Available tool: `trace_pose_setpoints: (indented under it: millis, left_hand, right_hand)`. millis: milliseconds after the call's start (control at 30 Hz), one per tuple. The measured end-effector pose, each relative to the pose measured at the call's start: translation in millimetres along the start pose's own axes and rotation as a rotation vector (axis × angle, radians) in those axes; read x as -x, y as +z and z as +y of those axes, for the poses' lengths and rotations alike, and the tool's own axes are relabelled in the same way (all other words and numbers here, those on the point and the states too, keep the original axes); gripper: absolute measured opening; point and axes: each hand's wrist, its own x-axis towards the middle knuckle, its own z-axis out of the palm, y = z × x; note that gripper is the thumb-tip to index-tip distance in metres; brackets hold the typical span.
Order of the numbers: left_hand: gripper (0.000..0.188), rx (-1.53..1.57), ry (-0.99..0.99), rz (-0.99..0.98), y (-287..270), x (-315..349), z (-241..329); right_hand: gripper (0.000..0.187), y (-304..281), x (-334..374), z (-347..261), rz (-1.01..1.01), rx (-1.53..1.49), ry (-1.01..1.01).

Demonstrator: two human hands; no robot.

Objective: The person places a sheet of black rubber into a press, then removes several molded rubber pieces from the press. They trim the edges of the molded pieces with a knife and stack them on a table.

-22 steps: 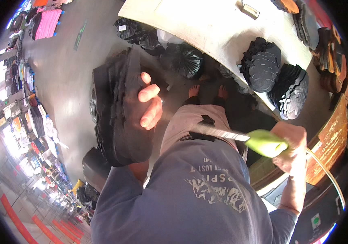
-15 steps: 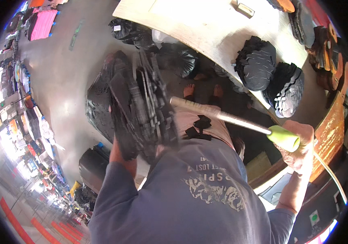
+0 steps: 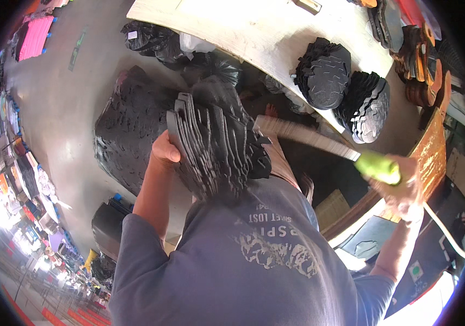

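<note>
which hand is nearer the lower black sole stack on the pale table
Right. The right hand, around a green handle, is below and slightly right of that sole stack in view; the left hand, on another stack, is much farther left.

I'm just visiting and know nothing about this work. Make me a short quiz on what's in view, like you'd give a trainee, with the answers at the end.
1. Multiple choice: which hand holds the green-handled tool? (A) left (B) right (C) both
2. True or false: the left hand holds just one shoe sole.
3. Short answer: on what do the two piles of black soles rest?

Key
1. B: the right hand holds it.
2. False: it holds a fanned stack of black shoe soles.
3. The pale tabletop.
</note>
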Motion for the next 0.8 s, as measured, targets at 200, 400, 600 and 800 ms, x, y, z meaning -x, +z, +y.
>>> trace_pose_setpoints:
  millis: [200,400,600,800]
  left_hand:
    - [0.100,0.005,-0.036,0.016,17.0,-2.2,-1.2]
    - [0.095,-0.259,-0.248,0.047,51.5,-19.9,6.1]
    - [0.105,-0.653,-0.450,0.076,77.8,-43.1,15.8]
    - [0.110,-0.680,-0.428,0.371,63.9,-49.0,4.9]
  right_hand:
    - [0.022,-8.1,3.1,-0.2,-0.133,0.091,0.091]
    - [0.025,-13.4,2.0,-2.3,-0.135,-0.004,0.173]
    - [0.021,-16.8,3.2,-8.0,-0.129,0.098,0.069]
    - [0.016,-6.8,6.9,-11.4,-0.103,0.144,0.044]
